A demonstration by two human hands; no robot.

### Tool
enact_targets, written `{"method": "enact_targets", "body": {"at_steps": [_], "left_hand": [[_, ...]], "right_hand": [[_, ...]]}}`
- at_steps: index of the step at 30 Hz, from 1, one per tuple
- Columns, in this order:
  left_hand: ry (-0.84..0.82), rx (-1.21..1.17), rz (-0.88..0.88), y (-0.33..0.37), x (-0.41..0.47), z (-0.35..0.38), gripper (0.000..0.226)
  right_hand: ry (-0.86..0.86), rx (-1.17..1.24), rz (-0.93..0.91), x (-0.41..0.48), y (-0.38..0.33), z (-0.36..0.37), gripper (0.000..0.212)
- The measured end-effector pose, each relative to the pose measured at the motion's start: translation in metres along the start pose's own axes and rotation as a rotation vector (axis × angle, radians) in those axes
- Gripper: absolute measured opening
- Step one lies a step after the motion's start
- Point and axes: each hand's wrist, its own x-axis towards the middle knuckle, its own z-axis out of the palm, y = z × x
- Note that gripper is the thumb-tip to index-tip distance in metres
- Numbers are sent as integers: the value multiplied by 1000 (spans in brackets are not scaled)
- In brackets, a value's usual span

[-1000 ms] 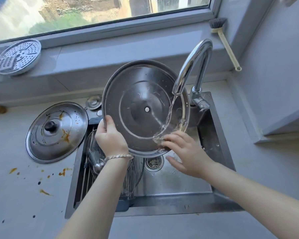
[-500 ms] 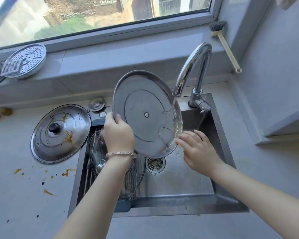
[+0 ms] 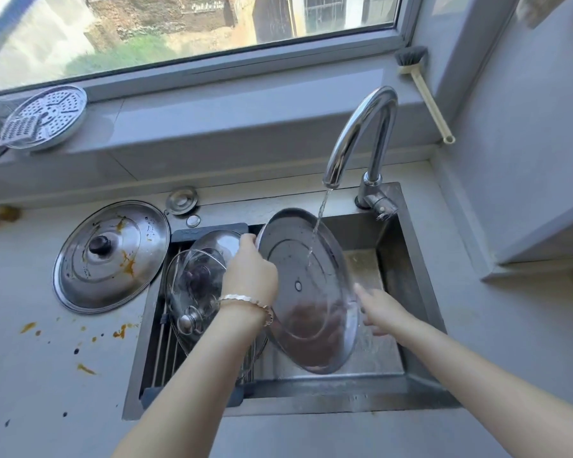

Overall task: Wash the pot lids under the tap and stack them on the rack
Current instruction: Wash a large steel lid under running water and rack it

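Observation:
My left hand (image 3: pixel 250 276) grips the left rim of a large steel lid (image 3: pixel 306 292), held tilted over the sink with its underside facing me. Water from the tap (image 3: pixel 358 140) falls onto the lid's upper part. My right hand (image 3: pixel 379 309) is at the lid's right edge, fingers stretched out, partly behind the rim. On the rack (image 3: pixel 166 345) in the sink's left half lean a glass lid (image 3: pixel 192 285) and a steel lid (image 3: pixel 219 241) behind it. A dirty steel lid (image 3: pixel 110 256) with orange sauce stains lies on the counter to the left.
The sink (image 3: pixel 407 269) has steel walls around the hands. A small round cap (image 3: pixel 181 200) and a smaller one (image 3: pixel 193 221) lie behind the rack. A perforated steamer plate (image 3: pixel 45 117) leans on the windowsill at left; a brush (image 3: pixel 422 90) leans at right. Sauce spots (image 3: pixel 119 332) mark the counter.
The lid has come down from in front of the tap into the sink and turned more edge-on. My right hand has shifted from the lower front rim to the right edge.

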Motion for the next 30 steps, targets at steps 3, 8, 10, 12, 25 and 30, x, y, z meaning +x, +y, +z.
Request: {"method": "enact_targets", "body": {"at_steps": [3, 8, 10, 12, 25, 30], "left_hand": [[-73, -283, -143, -30, 3, 8, 25], [-196, -571, -474, -75, -3, 49, 39], [-230, -644, -533, -84, -5, 63, 28], [-292, -774, -609, -67, -16, 60, 24], [-88, -284, 534, -47, -33, 17, 38], [83, 234, 953, -67, -21, 26, 52]], "right_hand": [[150, 86, 43, 8, 2, -10, 42], [405, -57, -237, 3, -19, -47, 33], [475, -107, -385, -2, -33, -60, 28], [554, -123, -558, -10, -47, -74, 23], [362, 432, -136, 6, 10, -36, 33], [42, 218, 204, 20, 31, -29, 24]]}}
